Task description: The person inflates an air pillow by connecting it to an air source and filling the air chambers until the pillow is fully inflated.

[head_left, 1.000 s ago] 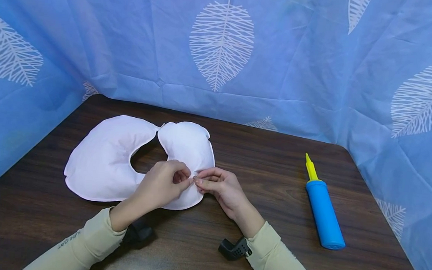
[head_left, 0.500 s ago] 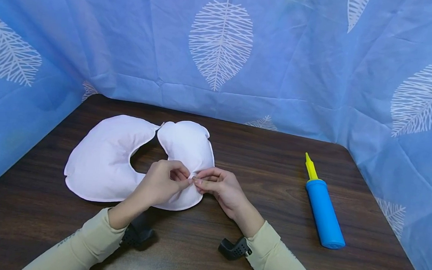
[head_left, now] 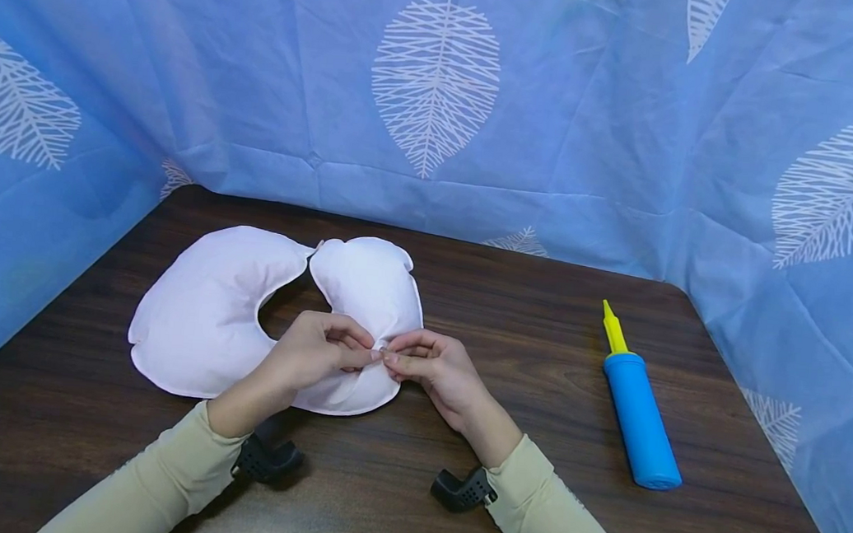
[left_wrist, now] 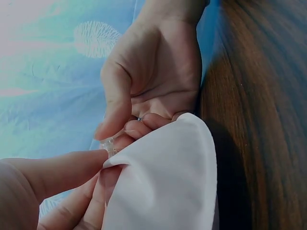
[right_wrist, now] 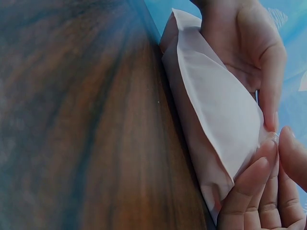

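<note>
A white inflatable U-shaped neck pillow (head_left: 196,308), plump with air, lies on the left half of the table. Over its right arm, my left hand (head_left: 309,353) pinches the fabric at the base of a small clear air valve (left_wrist: 108,144), thumb against fingers. From the right, my right hand (head_left: 448,375) holds the valve's clear top between thumb and fingers. In the left wrist view the two thumbs nearly meet at the valve. Fingers hide most of the valve in the head view, so whether its plug is in cannot be told.
A blue hand pump (head_left: 642,422) with a yellow nozzle lies at the right of the dark wooden table (head_left: 538,373). A blue curtain (head_left: 555,127) with white leaf prints surrounds the table's back and sides.
My left wrist has lowered and shifted slightly left, its fingers flattening at the valve. The right hand has stayed in place, and the pillow has barely moved.
</note>
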The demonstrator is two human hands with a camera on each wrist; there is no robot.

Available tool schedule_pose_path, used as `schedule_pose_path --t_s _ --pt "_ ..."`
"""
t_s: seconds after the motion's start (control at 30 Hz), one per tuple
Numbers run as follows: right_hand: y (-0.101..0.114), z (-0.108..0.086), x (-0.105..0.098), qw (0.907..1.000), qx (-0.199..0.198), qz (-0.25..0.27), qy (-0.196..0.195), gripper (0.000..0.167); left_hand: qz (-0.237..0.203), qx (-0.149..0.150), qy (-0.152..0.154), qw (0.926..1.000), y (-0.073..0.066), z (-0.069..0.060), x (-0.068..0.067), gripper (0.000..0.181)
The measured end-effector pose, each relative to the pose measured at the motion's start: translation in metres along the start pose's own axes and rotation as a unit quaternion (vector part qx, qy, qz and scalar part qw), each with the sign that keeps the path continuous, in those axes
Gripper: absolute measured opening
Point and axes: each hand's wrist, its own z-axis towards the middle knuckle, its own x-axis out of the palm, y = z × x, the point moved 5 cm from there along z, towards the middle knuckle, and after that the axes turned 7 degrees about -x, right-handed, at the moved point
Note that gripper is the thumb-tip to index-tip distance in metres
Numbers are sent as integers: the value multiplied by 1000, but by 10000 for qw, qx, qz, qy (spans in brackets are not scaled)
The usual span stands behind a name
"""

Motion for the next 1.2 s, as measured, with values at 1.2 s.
schedule_pose_path --t_s 1.2 --pt "28 -36 -58 9505 -270 -2866 -1167 26 2230 1903 -1057 9502 -30 -15 7 25"
